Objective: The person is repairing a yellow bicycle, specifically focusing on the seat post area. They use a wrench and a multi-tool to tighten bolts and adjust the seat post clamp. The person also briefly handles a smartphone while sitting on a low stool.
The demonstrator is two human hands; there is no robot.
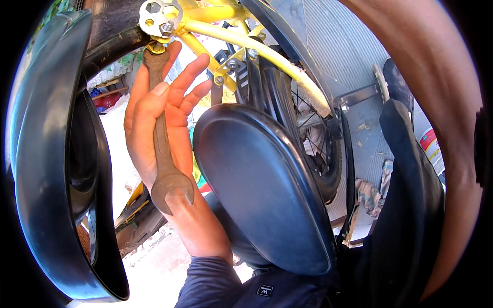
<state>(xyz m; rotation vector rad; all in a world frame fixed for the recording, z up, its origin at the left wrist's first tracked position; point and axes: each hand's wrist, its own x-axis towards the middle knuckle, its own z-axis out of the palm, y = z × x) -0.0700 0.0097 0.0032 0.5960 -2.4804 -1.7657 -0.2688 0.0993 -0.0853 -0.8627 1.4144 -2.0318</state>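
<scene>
My left hand faces palm up, its thumb pressed on a brown, rusty open-end wrench. Other fingers of that hand are loosely spread. The wrench's upper end sits at a small yellow piece under the yellow tube frame; its wide open jaw lies over my wrist. Just above is a silver plate with round holes and a threaded bolt end. My right forearm runs up along the right edge, and its hand is out of the picture.
A smooth black oval panel fills the middle. A long curved black fender stands at the left. Behind the panel is a spoked wheel with a black tire. My foot is at the right, near a metal bar and a crumpled cloth.
</scene>
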